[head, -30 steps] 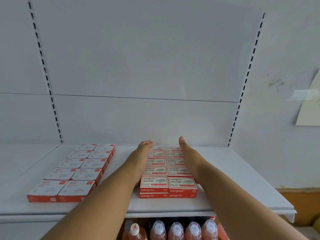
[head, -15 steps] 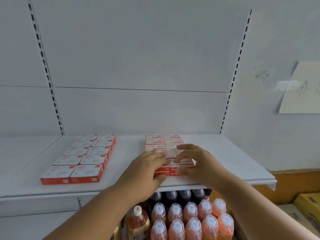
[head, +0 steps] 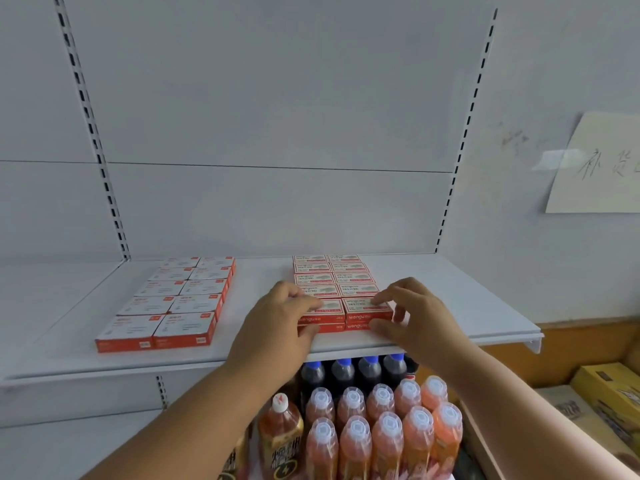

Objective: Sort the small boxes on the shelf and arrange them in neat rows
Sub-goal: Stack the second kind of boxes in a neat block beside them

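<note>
Plenty of bare white shelf [head: 263,306] is sitting open between the two box blocks, a clear lane running toward 12 o'clock. The white-topped boxes [head: 173,303] are blocking the 10 o'clock side, and the red wengu staple boxes [head: 341,289] are filling the middle, both hands resting on their front row. Toward 2 o'clock the shelf is lying open to its edge.

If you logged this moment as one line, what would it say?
step: squaring right block | left hand: on front-left wengu box | right hand: on front-right wengu box | left block: untouched | shelf: two groups
</note>
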`<state>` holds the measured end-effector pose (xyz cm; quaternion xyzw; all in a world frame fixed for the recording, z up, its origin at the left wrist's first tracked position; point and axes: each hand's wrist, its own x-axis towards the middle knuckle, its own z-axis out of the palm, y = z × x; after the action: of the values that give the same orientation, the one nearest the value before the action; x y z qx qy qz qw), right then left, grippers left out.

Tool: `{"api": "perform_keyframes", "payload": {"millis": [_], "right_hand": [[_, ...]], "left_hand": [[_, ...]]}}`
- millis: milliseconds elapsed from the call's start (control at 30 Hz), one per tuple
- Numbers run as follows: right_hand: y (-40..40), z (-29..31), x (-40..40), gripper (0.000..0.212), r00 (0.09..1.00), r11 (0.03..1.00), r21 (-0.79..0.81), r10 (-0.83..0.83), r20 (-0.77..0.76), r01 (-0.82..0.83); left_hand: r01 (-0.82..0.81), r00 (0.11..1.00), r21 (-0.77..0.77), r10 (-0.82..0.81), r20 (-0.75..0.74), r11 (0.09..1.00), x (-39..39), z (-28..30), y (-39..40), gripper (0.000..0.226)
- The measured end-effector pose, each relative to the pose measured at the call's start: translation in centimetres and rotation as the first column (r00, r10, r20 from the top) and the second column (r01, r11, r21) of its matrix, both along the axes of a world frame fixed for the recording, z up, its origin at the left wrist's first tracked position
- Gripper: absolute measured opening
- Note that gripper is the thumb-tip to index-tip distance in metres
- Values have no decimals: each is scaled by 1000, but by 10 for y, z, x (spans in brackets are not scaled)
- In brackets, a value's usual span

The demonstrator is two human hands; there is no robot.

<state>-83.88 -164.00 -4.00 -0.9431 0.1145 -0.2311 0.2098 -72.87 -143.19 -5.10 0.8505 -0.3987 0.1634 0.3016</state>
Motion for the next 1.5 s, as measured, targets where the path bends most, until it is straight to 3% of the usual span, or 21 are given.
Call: {"api": "perform_keyframes", "payload": {"millis": [867, 1133, 1333, 1500], "right_hand": [[-1, -1, 5, 20, 1000, 996, 88, -6, 9, 5], [-5, 10, 2, 14, 999, 984, 175, -30, 25, 25], [-13, 6, 0, 20, 1000, 991, 130, 22, 16, -24], [-14, 1, 0, 20, 996, 986, 156, 42, 76, -53]], "left_hand": [[-4, 994, -37, 0, -109, 999, -3, 3, -5, 37], [-26, 981, -78, 10, -194, 997, -1, 12, 3, 53], [-44, 973, -69, 27, -231, 997, 0, 15, 6, 34], [-89, 971, -67, 71, -226, 994, -3, 15, 1, 32]]}}
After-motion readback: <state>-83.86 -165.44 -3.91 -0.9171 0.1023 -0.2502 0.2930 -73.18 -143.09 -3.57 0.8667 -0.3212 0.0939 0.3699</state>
